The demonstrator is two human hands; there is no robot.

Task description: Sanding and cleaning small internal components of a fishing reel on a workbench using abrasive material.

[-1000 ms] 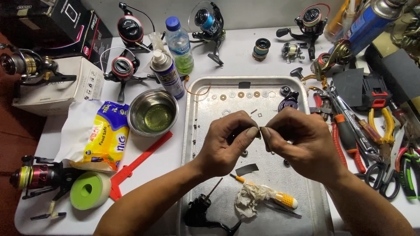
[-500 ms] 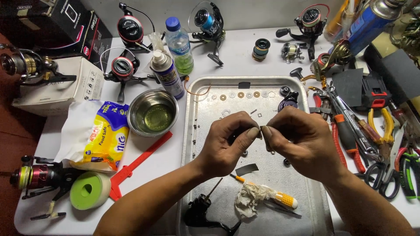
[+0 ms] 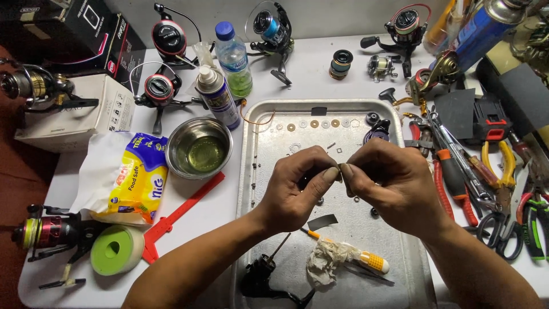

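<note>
Both my hands meet over the metal tray [image 3: 247,171]. My left hand [image 3: 298,186] and my right hand [image 3: 392,184] pinch one small dark metal part [image 3: 341,169] between their fingertips; most of it is hidden by the fingers. Below the hands in the tray lie a yellow-handled tool [image 3: 372,262] wrapped with a dirty rag [image 3: 325,261], a small black strip [image 3: 322,222] and a black reel body [image 3: 269,277]. A row of small washers [image 3: 313,124] lies along the tray's far end.
Left of the tray stand a steel bowl of oily liquid [image 3: 199,147], a spray can [image 3: 218,97], a water bottle [image 3: 233,58], a yellow wipes pack [image 3: 132,177], a red plastic piece [image 3: 182,210] and green tape [image 3: 117,250]. Several fishing reels [image 3: 166,40] ring the table. Pliers and scissors [image 3: 503,189] crowd the right.
The fingertips of both hands have closed slightly tighter together on the small part. Nothing else on the table has moved.
</note>
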